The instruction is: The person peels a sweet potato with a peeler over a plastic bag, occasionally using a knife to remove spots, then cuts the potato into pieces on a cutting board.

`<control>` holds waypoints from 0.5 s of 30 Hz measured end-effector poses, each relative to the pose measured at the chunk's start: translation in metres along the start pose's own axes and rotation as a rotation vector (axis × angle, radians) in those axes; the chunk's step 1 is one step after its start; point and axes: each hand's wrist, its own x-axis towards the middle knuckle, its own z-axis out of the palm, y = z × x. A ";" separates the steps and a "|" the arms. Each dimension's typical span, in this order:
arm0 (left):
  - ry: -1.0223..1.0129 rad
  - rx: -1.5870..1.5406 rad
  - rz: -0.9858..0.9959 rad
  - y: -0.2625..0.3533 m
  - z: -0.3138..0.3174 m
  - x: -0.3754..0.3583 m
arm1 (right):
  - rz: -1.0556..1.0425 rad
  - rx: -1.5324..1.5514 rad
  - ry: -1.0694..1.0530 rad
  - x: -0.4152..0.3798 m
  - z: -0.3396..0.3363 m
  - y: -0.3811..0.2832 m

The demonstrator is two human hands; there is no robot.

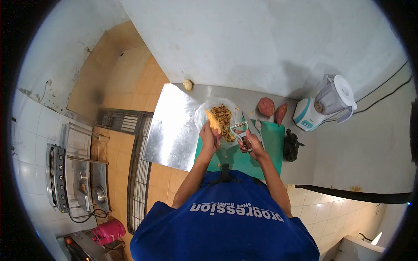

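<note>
My left hand [209, 138] is wrapped round a partly peeled sweet potato [214, 122], orange at its upper part and red-skinned near my palm. My right hand [252, 145] grips a white peeler [239, 132], its blade end pointing toward the sweet potato but apart from it. Beneath and between them lies a clear plastic bag [203, 111] holding a heap of brown and yellow peelings [225, 116]. A green cutting board [272, 150] is under my hands. On it, a knife [251, 123] and a spoon [258, 126] lie beside my right hand.
Two red-skinned sweet potatoes [266, 106] rest by the wall, right of the bag. Farther right stand a white and teal blender [314, 108] and a black plastic bag [292, 145]. A pale round item [187, 85] sits at the metal table's [170, 130] back left.
</note>
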 end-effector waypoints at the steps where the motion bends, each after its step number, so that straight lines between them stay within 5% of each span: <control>1: 0.005 -0.018 0.008 0.000 0.001 0.000 | 0.005 -0.010 0.023 0.001 -0.001 0.001; 6: 0.064 -0.029 0.052 -0.005 -0.001 0.004 | -0.009 -0.123 0.151 0.003 0.000 0.002; 9: 0.038 -0.022 0.044 -0.007 -0.008 0.009 | 0.026 -0.466 0.212 0.015 -0.023 0.024; 11: 0.078 -0.026 0.034 -0.005 -0.007 0.005 | -0.428 -1.234 0.476 0.015 -0.026 0.035; 15: 0.088 -0.045 0.001 -0.008 -0.016 0.008 | -0.331 -1.101 0.495 -0.002 0.003 0.010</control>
